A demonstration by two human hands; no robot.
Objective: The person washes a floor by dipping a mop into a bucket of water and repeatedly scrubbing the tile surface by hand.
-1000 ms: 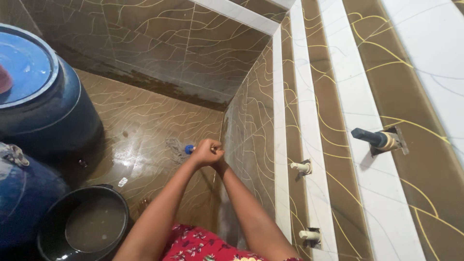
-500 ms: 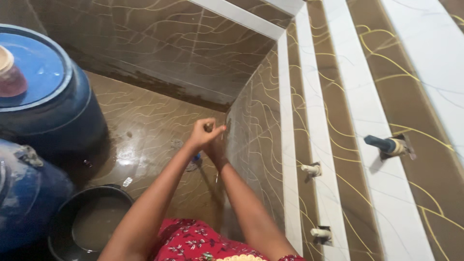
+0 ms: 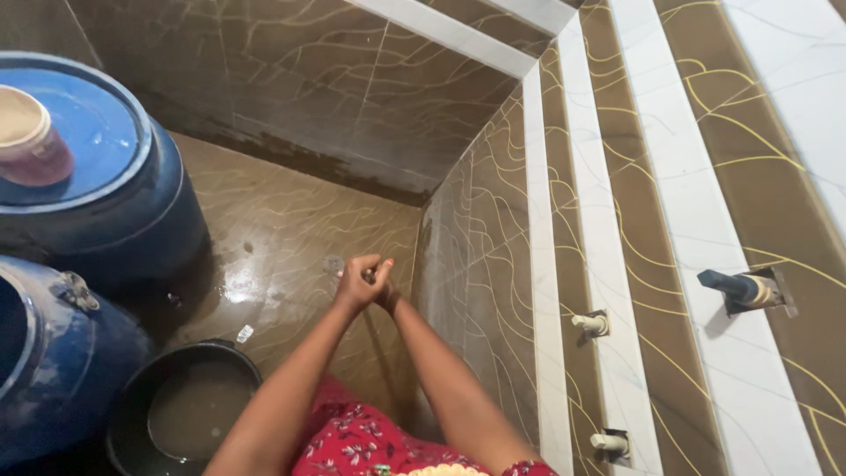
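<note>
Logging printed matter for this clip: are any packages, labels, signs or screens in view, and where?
No packages, signs or screens show.
Possible label: a small white scrap lies on the wet brown floor beside the black bucket; too small to tell what it is.
Both hands are clasped together near the wall, with no packaging visible in them.

Two blue drums (image 3: 97, 203) stand at the left on the wet brown tiled floor (image 3: 291, 238), the farther one carrying a small cup (image 3: 31, 137) on its lid. A black bucket (image 3: 189, 410) of murky water sits near them. Pipe stubs (image 3: 745, 289) jut from the striped wall (image 3: 617, 176).
</note>
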